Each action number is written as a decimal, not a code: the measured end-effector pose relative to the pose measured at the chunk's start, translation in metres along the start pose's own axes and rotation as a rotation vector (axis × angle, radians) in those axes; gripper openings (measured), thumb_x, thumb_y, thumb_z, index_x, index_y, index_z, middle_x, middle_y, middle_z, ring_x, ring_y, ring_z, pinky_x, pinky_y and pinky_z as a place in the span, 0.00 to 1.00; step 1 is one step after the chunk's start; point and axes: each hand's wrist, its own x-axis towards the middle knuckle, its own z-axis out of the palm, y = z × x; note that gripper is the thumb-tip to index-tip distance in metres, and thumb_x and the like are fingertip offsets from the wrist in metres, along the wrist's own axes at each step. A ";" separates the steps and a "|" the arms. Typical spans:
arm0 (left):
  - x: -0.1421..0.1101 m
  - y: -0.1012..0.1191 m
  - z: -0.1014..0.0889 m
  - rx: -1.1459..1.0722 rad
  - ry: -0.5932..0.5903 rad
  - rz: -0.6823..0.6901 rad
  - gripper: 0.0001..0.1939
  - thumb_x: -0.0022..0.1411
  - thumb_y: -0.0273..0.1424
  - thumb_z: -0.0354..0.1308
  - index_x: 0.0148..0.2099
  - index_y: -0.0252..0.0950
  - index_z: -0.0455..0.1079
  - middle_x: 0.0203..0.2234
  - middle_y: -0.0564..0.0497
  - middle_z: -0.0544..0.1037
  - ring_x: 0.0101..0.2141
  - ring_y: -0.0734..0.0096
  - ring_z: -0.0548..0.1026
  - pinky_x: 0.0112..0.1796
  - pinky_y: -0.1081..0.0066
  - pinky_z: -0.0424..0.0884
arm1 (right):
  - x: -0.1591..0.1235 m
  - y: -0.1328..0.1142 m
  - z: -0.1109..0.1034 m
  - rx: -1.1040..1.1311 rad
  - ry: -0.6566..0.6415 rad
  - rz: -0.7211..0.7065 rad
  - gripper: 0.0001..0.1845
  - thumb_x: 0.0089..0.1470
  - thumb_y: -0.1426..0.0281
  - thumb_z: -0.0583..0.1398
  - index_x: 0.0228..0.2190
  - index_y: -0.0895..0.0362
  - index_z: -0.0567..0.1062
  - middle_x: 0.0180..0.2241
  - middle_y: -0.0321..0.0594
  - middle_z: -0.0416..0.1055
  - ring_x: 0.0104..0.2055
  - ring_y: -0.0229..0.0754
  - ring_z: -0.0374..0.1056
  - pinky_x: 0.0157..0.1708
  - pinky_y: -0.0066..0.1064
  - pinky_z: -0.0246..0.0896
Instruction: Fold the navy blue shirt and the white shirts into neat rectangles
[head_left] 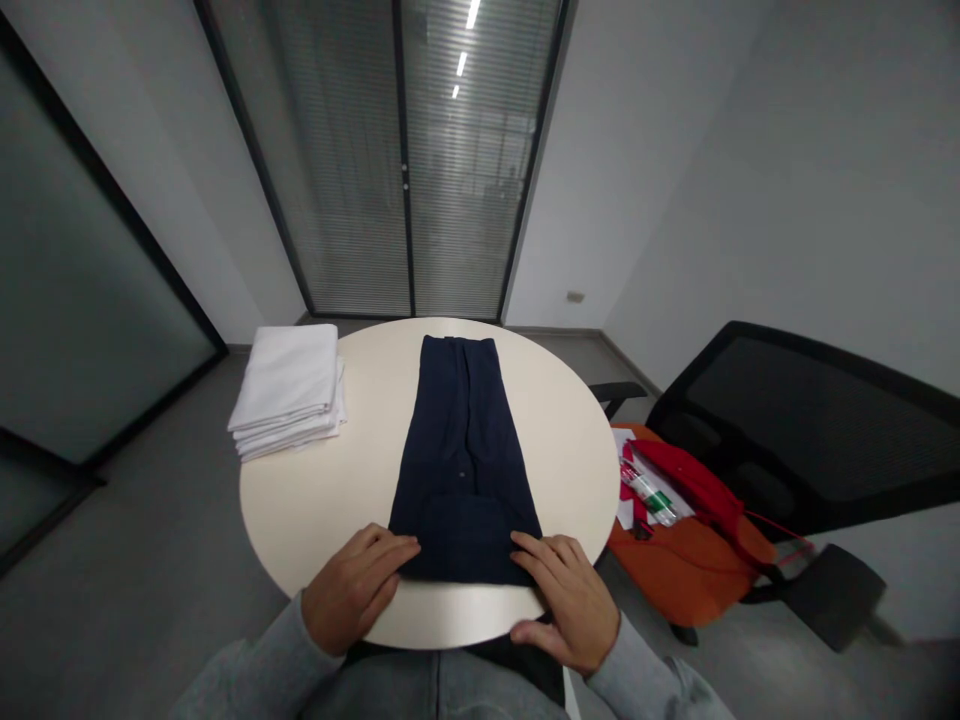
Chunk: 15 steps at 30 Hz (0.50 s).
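A dark navy garment (pixel 465 430) lies lengthwise on the round table, its sides folded in to a long strip. A small button shows near its middle, and the near end has a folded-over flap; whether it is a shirt or another piece of clothing I cannot tell. My left hand (pixel 360 580) rests at the near left corner, fingers stretched out with the tips on the cloth. At the near right corner my right hand (pixel 566 595) lies with fingers extended on the fabric and the thumb apart over the table edge. Neither hand grips the cloth.
A stack of folded white cloths (pixel 289 385) sits at the left edge of the cream round table (pixel 570 430), slightly overhanging. To the right stands an office chair (pixel 675 585) with an orange seat, holding a red bag (pixel 686 475) and a plastic bottle (pixel 651 497).
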 end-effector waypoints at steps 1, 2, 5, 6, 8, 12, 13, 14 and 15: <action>-0.002 0.002 0.001 -0.031 0.020 -0.024 0.23 0.67 0.19 0.51 0.61 0.38 0.70 0.48 0.45 0.81 0.45 0.62 0.76 0.48 0.63 0.76 | 0.000 0.000 0.001 0.001 0.029 -0.011 0.42 0.57 0.36 0.57 0.55 0.58 0.72 0.61 0.54 0.71 0.51 0.56 0.69 0.51 0.49 0.64; -0.004 0.004 0.002 -0.066 0.041 -0.061 0.21 0.68 0.20 0.50 0.60 0.39 0.70 0.46 0.45 0.81 0.45 0.62 0.76 0.47 0.63 0.76 | -0.001 -0.001 0.002 0.003 0.056 -0.023 0.40 0.58 0.36 0.57 0.54 0.57 0.73 0.59 0.54 0.72 0.50 0.56 0.69 0.49 0.49 0.64; -0.010 0.014 0.002 -0.195 0.084 -0.224 0.17 0.72 0.27 0.50 0.58 0.40 0.72 0.43 0.45 0.80 0.44 0.62 0.77 0.46 0.64 0.76 | -0.004 -0.003 0.003 0.028 0.093 -0.054 0.35 0.60 0.41 0.59 0.53 0.56 0.73 0.56 0.52 0.75 0.48 0.54 0.70 0.47 0.48 0.65; -0.011 0.018 0.002 -0.236 0.092 -0.278 0.15 0.72 0.29 0.50 0.57 0.41 0.73 0.43 0.45 0.80 0.45 0.62 0.78 0.46 0.64 0.76 | -0.005 -0.004 0.003 0.046 0.097 -0.050 0.31 0.62 0.44 0.59 0.52 0.55 0.73 0.56 0.51 0.75 0.47 0.53 0.70 0.46 0.47 0.65; -0.014 0.023 0.001 -0.307 0.108 -0.365 0.14 0.73 0.33 0.51 0.54 0.42 0.74 0.46 0.44 0.80 0.48 0.61 0.78 0.49 0.63 0.76 | -0.007 -0.006 0.002 0.102 0.105 -0.028 0.19 0.67 0.53 0.59 0.50 0.54 0.73 0.54 0.49 0.76 0.46 0.52 0.70 0.46 0.46 0.66; -0.021 0.027 0.001 -0.438 0.111 -0.514 0.13 0.74 0.38 0.52 0.53 0.41 0.75 0.52 0.44 0.81 0.58 0.56 0.74 0.59 0.57 0.70 | -0.005 -0.013 -0.001 0.318 0.188 0.049 0.10 0.67 0.67 0.56 0.47 0.51 0.74 0.50 0.46 0.79 0.46 0.50 0.72 0.44 0.44 0.69; -0.023 0.027 0.001 -0.473 0.098 -0.543 0.14 0.74 0.39 0.52 0.53 0.41 0.74 0.51 0.44 0.81 0.59 0.56 0.74 0.60 0.56 0.70 | -0.004 -0.015 -0.002 0.383 0.225 0.084 0.09 0.66 0.67 0.57 0.46 0.50 0.74 0.47 0.45 0.80 0.46 0.50 0.72 0.45 0.44 0.69; -0.025 0.027 0.001 -0.504 0.083 -0.565 0.14 0.74 0.40 0.52 0.53 0.41 0.74 0.50 0.44 0.82 0.57 0.56 0.76 0.58 0.57 0.71 | -0.003 -0.017 -0.004 0.443 0.258 0.130 0.07 0.65 0.67 0.59 0.45 0.49 0.75 0.45 0.43 0.80 0.47 0.50 0.73 0.46 0.43 0.70; -0.026 0.027 0.000 -0.525 0.074 -0.589 0.15 0.74 0.41 0.52 0.54 0.41 0.73 0.48 0.44 0.83 0.55 0.56 0.78 0.56 0.59 0.74 | -0.002 -0.019 -0.005 0.498 0.284 0.180 0.06 0.65 0.66 0.61 0.43 0.48 0.76 0.44 0.43 0.81 0.48 0.51 0.73 0.47 0.44 0.70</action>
